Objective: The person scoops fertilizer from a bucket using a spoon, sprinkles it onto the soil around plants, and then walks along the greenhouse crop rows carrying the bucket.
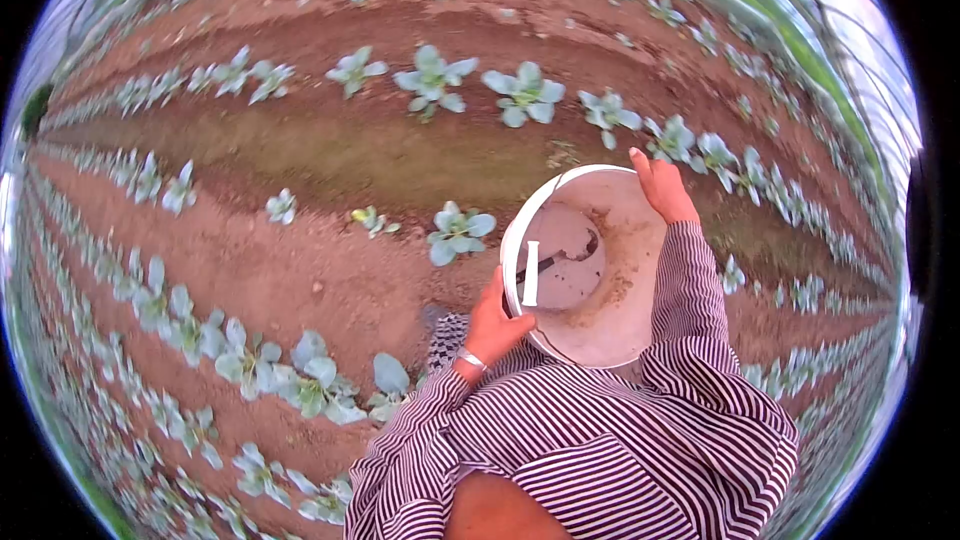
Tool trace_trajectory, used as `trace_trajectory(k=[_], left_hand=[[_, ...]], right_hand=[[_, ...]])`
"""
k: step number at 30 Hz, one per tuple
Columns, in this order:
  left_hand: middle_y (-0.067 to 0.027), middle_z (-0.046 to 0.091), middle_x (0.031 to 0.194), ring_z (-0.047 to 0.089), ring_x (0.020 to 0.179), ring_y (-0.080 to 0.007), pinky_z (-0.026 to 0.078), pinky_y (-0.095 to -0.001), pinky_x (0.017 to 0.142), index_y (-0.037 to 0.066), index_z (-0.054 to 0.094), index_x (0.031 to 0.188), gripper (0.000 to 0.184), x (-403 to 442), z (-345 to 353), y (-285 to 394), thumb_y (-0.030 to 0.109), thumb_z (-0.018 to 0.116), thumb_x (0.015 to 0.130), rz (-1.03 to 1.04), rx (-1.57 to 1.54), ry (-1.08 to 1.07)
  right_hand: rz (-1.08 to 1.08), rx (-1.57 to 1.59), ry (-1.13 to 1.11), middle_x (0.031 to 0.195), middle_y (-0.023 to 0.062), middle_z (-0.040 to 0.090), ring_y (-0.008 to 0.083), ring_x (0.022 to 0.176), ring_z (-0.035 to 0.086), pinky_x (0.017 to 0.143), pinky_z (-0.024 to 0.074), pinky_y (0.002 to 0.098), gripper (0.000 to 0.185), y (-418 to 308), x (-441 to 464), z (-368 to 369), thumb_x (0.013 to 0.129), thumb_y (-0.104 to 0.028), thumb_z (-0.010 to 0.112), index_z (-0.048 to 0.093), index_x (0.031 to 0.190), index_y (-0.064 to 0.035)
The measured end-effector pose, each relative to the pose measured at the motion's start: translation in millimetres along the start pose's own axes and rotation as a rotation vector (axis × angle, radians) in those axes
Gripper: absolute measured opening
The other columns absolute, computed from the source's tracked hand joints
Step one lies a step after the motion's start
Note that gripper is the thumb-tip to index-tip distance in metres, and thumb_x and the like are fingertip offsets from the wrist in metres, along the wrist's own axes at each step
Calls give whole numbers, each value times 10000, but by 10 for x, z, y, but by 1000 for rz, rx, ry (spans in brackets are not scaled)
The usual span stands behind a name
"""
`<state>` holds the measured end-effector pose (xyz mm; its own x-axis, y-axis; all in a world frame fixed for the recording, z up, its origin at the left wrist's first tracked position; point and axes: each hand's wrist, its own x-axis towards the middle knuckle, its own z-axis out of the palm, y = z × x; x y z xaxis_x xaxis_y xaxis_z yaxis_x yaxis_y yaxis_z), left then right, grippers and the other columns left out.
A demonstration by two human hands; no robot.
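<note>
A white bucket (pixel 635 270) is tilted in front of my body, its open mouth facing me. My left hand (pixel 497 328) grips the near left side of its rim, thumb over the edge. On the far right side, my right hand (pixel 664 186) holds the rim, with the thumb up and the other fingers mostly hidden. Brown dirt stains mark the inner wall. Down inside lies a dark, thin object (pixel 545 265) whose kind I cannot make out. A white bar-shaped piece (pixel 532 274) crosses the opening near my left hand.
Rows of leafy young cabbage-like plants (pixel 430 80) run across brown soil. One plant (pixel 459 233) grows just left of the bucket, and larger ones (pixel 315 380) stand lower left. A mossy green furrow (pixel 330 155) lies beyond. Curved greenhouse framing (pixel 850 30) rises at the right.
</note>
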<state>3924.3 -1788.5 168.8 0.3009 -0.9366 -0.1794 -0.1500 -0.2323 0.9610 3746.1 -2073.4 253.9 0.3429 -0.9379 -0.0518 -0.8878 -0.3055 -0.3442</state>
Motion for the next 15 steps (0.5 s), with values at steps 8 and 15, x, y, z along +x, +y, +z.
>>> trace_trajectory(k=[8, 15], left_hand=[[-224, 506, 1225, 517, 1129, -304, 407, -348, 956, -33, 302, 1369, 876, -353, -1411, -135, 165, 698, 612, -12, -39, 323], [-190, 552, 1106, 572, 978, -249, 466, -309, 837, -28, 324, 1357, 848, -415, -2684, -481, 162, 682, 612, -191, -225, 450]], right_hand=[[-237, -33, -122, 776, 348, 561, 488, 803, 556, 759, 423, 491, 698, -2209, 304, 305, 918, -523, 331, 589, 768, 108], [-399, -142, -234, 807, 324, 580, 474, 790, 569, 763, 437, 505, 668, -3870, 622, 1213, 934, -504, 304, 613, 792, 71]])
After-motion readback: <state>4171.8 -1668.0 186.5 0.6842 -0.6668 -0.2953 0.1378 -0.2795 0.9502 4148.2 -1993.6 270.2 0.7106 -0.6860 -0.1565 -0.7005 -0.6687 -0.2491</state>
